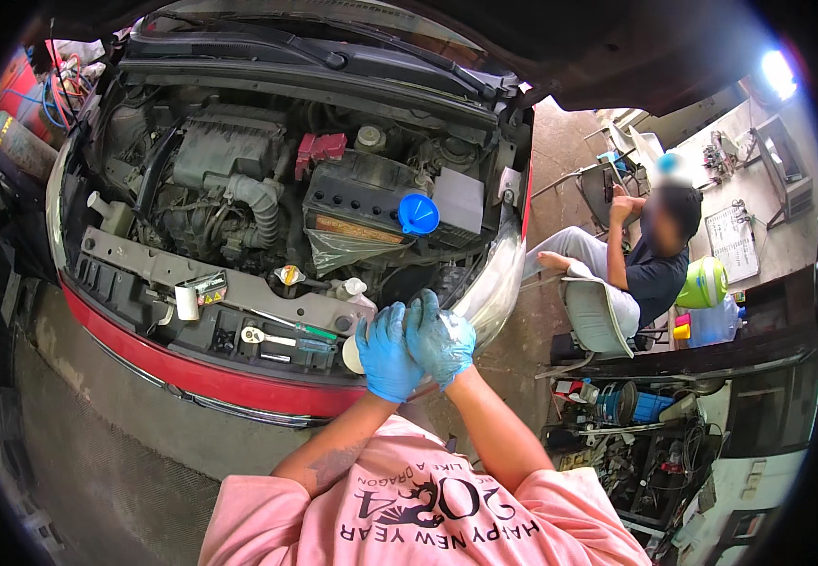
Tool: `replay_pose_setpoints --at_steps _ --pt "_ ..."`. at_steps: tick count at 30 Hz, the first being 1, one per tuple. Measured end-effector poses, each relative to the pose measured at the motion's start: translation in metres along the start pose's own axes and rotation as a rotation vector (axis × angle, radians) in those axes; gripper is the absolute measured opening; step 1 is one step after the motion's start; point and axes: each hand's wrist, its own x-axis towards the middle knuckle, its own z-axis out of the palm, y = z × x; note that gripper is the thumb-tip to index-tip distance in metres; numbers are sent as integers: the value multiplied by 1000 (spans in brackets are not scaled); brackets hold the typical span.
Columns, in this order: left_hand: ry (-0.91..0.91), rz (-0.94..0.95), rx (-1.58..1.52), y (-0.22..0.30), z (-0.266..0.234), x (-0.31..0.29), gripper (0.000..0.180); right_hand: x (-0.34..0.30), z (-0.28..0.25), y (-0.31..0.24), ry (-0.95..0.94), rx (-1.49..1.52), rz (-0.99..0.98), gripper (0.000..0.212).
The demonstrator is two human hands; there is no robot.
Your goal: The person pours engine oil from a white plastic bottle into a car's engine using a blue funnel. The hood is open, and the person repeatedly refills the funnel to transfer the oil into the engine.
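My left hand and my right hand, both in stained blue gloves, press together over the car's front edge. Their fingers are curled, and what lies between them is hidden. A pale rounded thing shows beside my left hand; its kind is unclear. Beyond my hands, a blue funnel rests on the car battery. On the front panel to the left lie a ratchet and a green-handled tool. A white cylinder stands further left.
The open engine bay holds an air filter housing and a ribbed intake hose. The raised hood hangs overhead. At right, another person sits on a chair by a workbench. Cluttered parts fill the lower right.
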Motion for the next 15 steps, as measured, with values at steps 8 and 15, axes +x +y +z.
replay_pose_setpoints --at_steps 8,15 --pt "-111 -87 -416 -40 -25 5 82 32 -4 13 64 224 -1026 48" --pt "-520 120 -647 -75 -49 31 88 49 -21 5 -303 354 -1195 35"
